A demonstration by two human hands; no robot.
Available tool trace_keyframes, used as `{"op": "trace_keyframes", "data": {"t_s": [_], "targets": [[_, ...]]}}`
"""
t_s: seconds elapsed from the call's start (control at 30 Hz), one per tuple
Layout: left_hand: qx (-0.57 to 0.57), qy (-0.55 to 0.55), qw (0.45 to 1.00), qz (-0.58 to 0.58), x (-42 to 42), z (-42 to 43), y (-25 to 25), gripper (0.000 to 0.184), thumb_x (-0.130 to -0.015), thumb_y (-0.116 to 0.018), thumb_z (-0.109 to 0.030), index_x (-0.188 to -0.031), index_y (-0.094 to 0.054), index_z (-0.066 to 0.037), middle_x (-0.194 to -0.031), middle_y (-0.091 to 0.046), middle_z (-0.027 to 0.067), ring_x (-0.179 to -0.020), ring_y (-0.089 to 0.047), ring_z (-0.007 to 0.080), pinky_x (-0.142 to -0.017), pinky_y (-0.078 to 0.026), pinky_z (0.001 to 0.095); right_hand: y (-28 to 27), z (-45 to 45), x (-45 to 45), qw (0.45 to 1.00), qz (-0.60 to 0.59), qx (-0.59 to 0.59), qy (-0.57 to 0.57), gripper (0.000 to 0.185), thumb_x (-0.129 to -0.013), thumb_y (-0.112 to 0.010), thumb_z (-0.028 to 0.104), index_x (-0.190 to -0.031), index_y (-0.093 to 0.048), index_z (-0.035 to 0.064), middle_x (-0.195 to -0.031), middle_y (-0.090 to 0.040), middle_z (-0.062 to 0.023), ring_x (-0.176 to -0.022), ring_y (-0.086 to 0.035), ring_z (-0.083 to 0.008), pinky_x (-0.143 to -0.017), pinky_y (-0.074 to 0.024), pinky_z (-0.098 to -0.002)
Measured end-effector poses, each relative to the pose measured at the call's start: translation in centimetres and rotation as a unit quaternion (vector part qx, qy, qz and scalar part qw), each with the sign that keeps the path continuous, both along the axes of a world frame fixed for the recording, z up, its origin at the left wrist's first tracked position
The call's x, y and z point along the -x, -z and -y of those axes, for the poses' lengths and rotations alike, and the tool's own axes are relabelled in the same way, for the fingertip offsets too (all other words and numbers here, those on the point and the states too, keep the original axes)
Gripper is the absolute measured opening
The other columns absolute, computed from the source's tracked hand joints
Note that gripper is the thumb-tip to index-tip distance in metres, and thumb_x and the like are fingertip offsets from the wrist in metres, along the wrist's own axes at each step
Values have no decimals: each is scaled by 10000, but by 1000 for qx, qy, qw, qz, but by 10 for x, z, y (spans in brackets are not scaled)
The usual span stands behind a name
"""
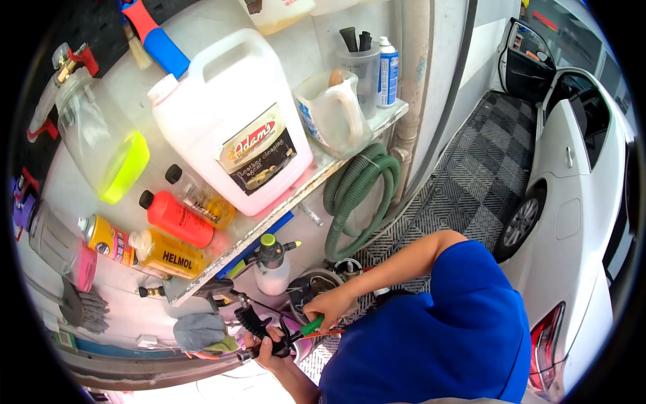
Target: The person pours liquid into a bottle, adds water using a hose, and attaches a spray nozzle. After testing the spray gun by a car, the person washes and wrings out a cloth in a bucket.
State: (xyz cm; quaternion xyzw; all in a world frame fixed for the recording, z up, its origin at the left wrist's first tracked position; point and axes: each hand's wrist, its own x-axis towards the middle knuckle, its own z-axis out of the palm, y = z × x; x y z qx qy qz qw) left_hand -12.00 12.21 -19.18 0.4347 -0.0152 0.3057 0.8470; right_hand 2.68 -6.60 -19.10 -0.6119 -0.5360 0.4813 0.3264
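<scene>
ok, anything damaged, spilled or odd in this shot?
The shelf's front edge looks chipped and stained, suggesting wear. A door of the white car stands open, possibly deliberately. No spill stands out.

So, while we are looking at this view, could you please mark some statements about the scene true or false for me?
1. The left hand holds a black tool. True.
2. The right hand holds the red bottle. False: it grips a green handle, and the bottle stands on the shelf.
3. The large white jug has a label reading "Adam's". True.
4. The coiled hose is red. False: it is green.
5. The blue spray can lies on its side. False: it stands upright at one end of the shelf.
6. The car is white. True.
</scene>
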Motion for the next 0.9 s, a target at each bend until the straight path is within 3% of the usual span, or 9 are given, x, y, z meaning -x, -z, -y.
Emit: {"op": "trace_keyframes", "data": {"t_s": [0.03, 0.1, 0.23, 0.33, 0.47, 0.6, 0.73, 0.8, 0.9], "targets": [[0, 2, 1000, 0, -1, 1, -2, 490, -781, -626, -18, -1258, -514, -28, -759, -573, 137, -621, -527, 199, -625, -472, 365, 3, 0, 1, 1000, 0, 0, 2, 322, -967, -538, 300, -1103, -564, 10, -892, -651, -84, -680, -652, -141, -624, -488, -301], [-24, 1, 999, -23, -5, 2, -5, 484, -772, -626, -25, -1239, -500, -7, -755, -570, 130, -617, -525, 197, -630, -472, 366, 11, -1, 1, 982, -187, 32, 11, 299, -941, -579, 280, -1036, -570, -3, -871, -659, -80, -671, -654, -143, -633, -493, -303], [-9, 4, 1000, -13, -9, 2, 2, 475, -769, -625, -28, -1226, -496, -10, -742, -566, 126, -621, -526, 196, -636, -475, 363, 12, 7, 0, 996, -82, 21, 42, 464, -889, -658, 386, -1089, -533, -13, -881, -656, -77, -731, -636, -134, -662, -493, -310], [18, 14, 1000, -18, -12, 7, 1, 460, -772, -622, -28, -1213, -494, -10, -738, -564, 126, -633, -529, 202, -644, -476, 362, 12, 12, 5, 998, -14, -14, 57, 464, -922, -602, 431, -1064, -563, -9, -890, -652, -67, -776, -631, -140, -660, -497, -313], [9, 30, 999, -32, -18, 9, -1, 446, -768, -625, -32, -1193, -493, -8, -744, -562, 130, -644, -534, 207, -650, -477, 364, 13, 17, -3, 974, -208, 59, 66, 509, -933, -575, 459, -1150, -522, 2, -890, -646, -74, -755, -626, -145, -648, -514, -309], [18, 41, 998, -38, -24, 18, -8, 453, -761, -634, -38, -1188, -490, 3, -735, -560, 135, -646, -539, 211, -657, -480, 368, 6, 27, 0, 996, -41, 2, 80, 375, -989, -496, 355, -1103, -546, 1, -866, -624, -53, -634, -581, -140, -599, -520, -294], [25, 39, 998, -39, -26, 19, -3, 450, -761, -638, -38, -1183, -489, 8, -730, -558, 135, -650, -543, 216, -663, -481, 369, 17, 30, -5, 996, -51, -5, 78, 320, -950, -579, 288, -1047, -527, -12, -869, -623, -74, -640, -610, -148, -586, -524, -295], [21, 44, 998, -35, -27, 20, -1, 452, -758, -641, -37, -1183, -492, 8, -734, -560, 134, -649, -544, 219, -668, -482, 372, 20, 30, -11, 979, -204, 17, 22, 320, -901, -658, 241, -1024, -496, -6, -840, -620, -73, -623, -605, -148, -554, -512, -301], [33, 54, 997, -35, -27, 23, 0, 448, -756, -643, -31, -1179, -498, 9, -739, -564, 132, -648, -546, 221, -670, -482, 375, 11, 38, -11, 986, -156, 22, 47, 316, -940, -600, 271, -1060, -505, -6, -835, -633, -73, -630, -606, -148, -580, -517, -308]]}}
